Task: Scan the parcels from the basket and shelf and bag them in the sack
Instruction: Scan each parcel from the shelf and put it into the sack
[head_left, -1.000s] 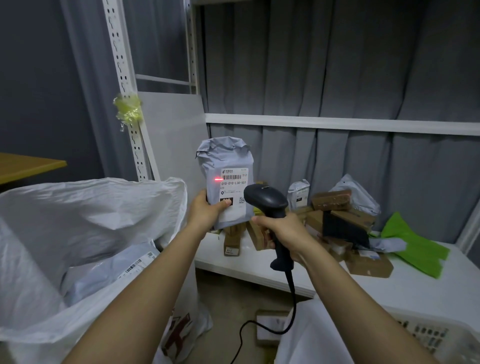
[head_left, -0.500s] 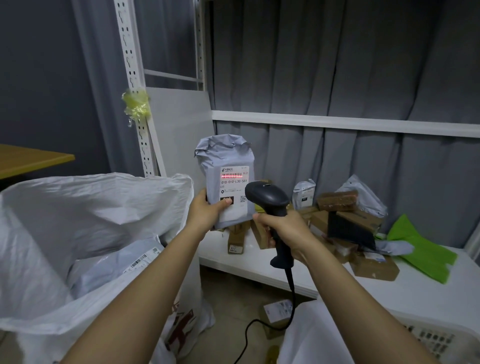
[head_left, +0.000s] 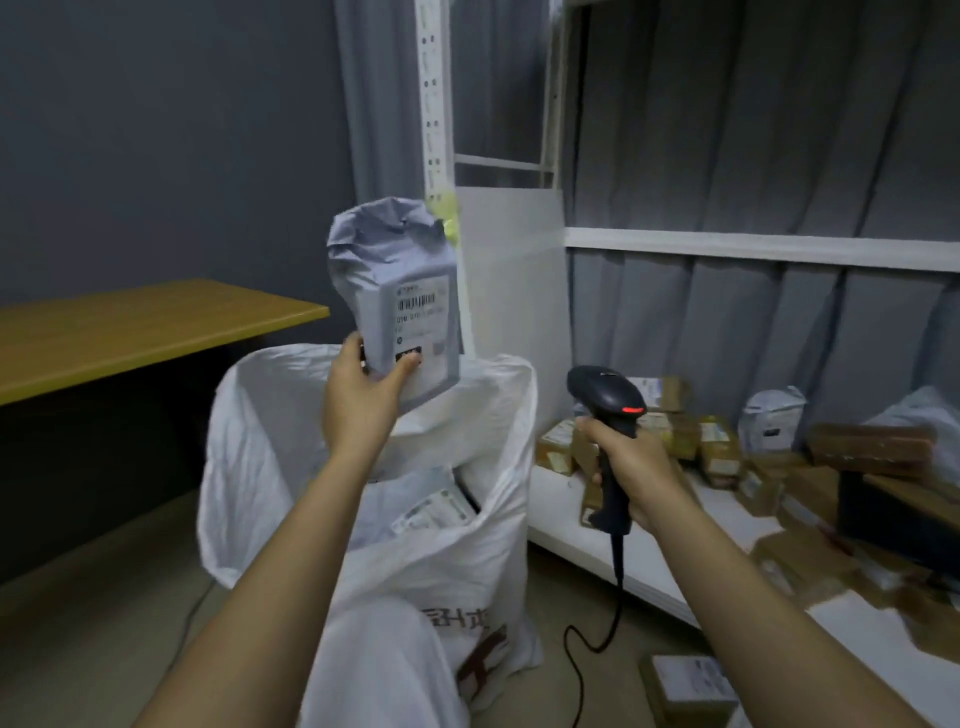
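left hand (head_left: 358, 400) gripped the lower edge of a grey parcel (head_left: 397, 296), held upright above the open white sack (head_left: 457, 525), label facing the camera. right hand (head_left: 628, 467) was curled around the handle of a black scanner (head_left: 608, 410). boxed parcels (head_left: 691, 441) lay on the white shelf (head_left: 670, 582).

parcel (head_left: 395, 291): crinkled grey plastic | sack (head_left: 467, 519): white woven plastic | scanner (head_left: 605, 397): matt black plastic

A yellow-brown wooden table (head_left: 130, 322) stands at the left against a dark grey wall (head_left: 156, 130). Grey pleated curtains (head_left: 753, 130) hang at the right. A crumpled yellow tape wad (head_left: 445, 208) clings to the white perforated upright (head_left: 432, 93).
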